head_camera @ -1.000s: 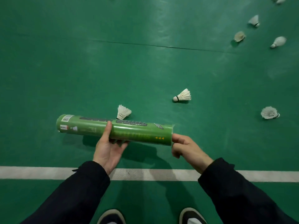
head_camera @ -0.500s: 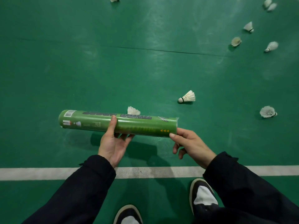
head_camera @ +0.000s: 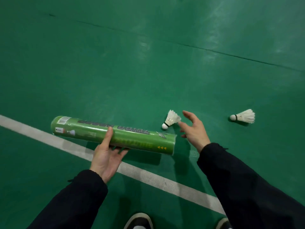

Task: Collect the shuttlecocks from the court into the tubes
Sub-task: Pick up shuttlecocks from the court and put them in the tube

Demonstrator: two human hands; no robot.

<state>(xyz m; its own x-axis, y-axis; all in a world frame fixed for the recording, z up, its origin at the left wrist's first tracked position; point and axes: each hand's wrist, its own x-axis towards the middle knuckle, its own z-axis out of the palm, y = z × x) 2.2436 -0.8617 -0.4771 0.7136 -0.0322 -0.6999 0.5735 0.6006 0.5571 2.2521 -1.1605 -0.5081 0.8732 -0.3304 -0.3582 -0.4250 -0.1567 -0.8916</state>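
Left hand wrapped under the green shuttlecock tube, thumb laid over the top, fingers curled beneath: a grip closed on the tube's middle, holding it near level above the floor. Barcoded capped end out to the left of that grip, end with the yellow arrows out to the right, toward the other hand.

Right hand empty, fingers spread and reaching, just beyond the tube's right end. Fingertips at the feather skirt of the nearer shuttlecock, close enough that contact cannot be told. Shuttlecock tilted, cork tip down on the green court floor, feathers up toward the spread grip.

Farther right of the open hand, well apart, a second shuttlecock lying on its side, cork pointing back toward the hand.

Below both hands, a white court line running diagonally under the tube; black sleeves and toes of two shoes at the bottom edge.
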